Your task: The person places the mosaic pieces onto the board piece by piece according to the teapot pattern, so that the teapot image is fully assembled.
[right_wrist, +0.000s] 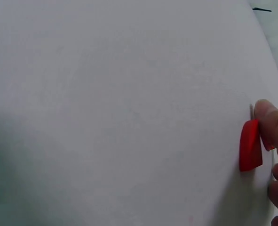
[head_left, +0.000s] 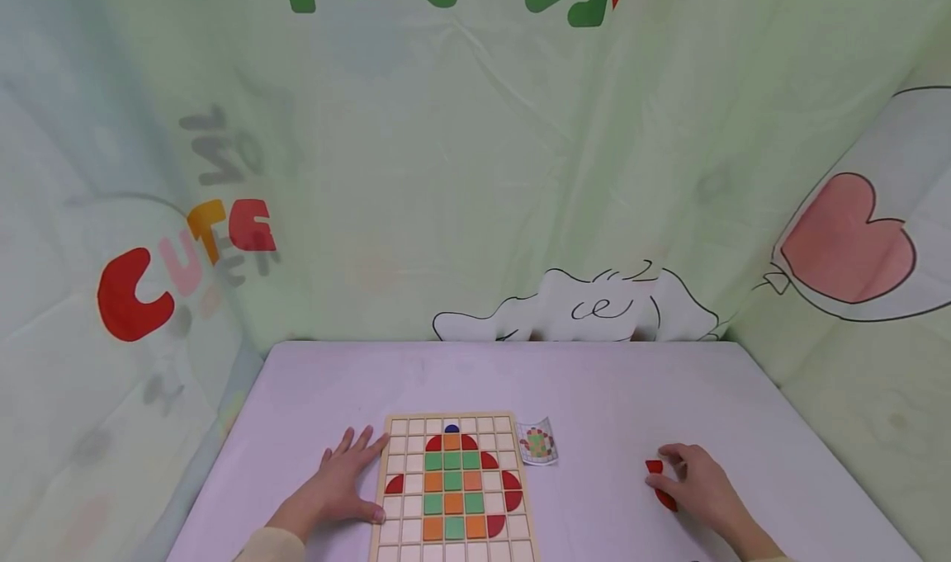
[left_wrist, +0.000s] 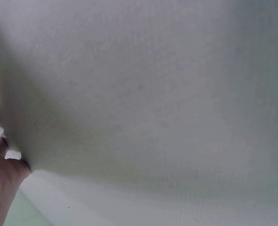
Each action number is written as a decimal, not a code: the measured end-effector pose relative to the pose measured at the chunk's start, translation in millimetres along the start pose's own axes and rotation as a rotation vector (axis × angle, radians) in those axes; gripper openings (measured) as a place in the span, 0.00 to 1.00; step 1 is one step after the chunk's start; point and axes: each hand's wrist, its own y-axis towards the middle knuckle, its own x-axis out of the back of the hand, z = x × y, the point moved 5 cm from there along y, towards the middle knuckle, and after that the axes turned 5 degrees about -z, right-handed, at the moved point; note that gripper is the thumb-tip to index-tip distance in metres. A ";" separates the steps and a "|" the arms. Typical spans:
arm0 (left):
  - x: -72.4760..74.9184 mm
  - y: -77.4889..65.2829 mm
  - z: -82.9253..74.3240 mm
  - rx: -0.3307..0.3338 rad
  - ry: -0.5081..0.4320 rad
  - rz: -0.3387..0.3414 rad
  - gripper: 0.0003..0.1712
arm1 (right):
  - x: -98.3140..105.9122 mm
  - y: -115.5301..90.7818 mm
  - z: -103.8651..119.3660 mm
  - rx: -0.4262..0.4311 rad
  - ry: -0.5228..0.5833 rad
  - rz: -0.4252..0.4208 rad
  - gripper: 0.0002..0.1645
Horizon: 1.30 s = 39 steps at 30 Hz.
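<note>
A wooden grid board holds orange, green and red tiles, with a blue piece in its top row. Fingers spread, my left hand touches the board's left edge with fingertip and thumb. Pale sleeve-like cloth fills most of the left wrist view, and part of the left hand shows at its side. Right of the board, my right hand pinches red curved pieces between thumb and fingers. One red piece shows plainly in the right wrist view; another is partly behind the thumb.
A small picture card with a coloured tile pattern lies against the board's right edge. The pale table ends at a printed cloth backdrop, which also hangs along both sides.
</note>
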 end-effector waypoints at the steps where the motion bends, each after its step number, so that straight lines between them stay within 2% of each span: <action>1: 0.3 -0.3 -0.4 -0.004 -0.002 -0.001 0.68 | -0.3 0.2 -0.8 -0.013 -0.010 -0.001 0.40; 5: 1.1 -1.4 -0.8 -0.010 -0.010 -0.004 0.68 | -1.7 -0.5 -1.1 -0.051 -0.007 -0.014 0.37; 13: 1.5 -2.4 -0.8 -0.005 -0.018 -0.002 0.68 | -3.0 -1.3 0.2 -0.047 0.001 -0.027 0.31; 20: 0.4 -2.3 0.0 0.003 -0.022 0.000 0.68 | -1.9 -1.8 6.5 -0.044 0.020 -0.026 0.34; 26: 2.4 -2.1 -1.2 0.004 -0.017 -0.004 0.68 | -1.4 -0.8 33.8 -0.026 0.057 -0.025 0.31; 34: 2.3 -2.5 -2.3 0.010 -0.015 -0.004 0.68 | -12.0 -0.6 83.2 0.135 0.063 -0.065 0.22; 39: 2.7 -2.8 -2.9 0.009 -0.013 -0.001 0.68 | -24.7 0.5 114.6 0.182 0.067 -0.055 0.19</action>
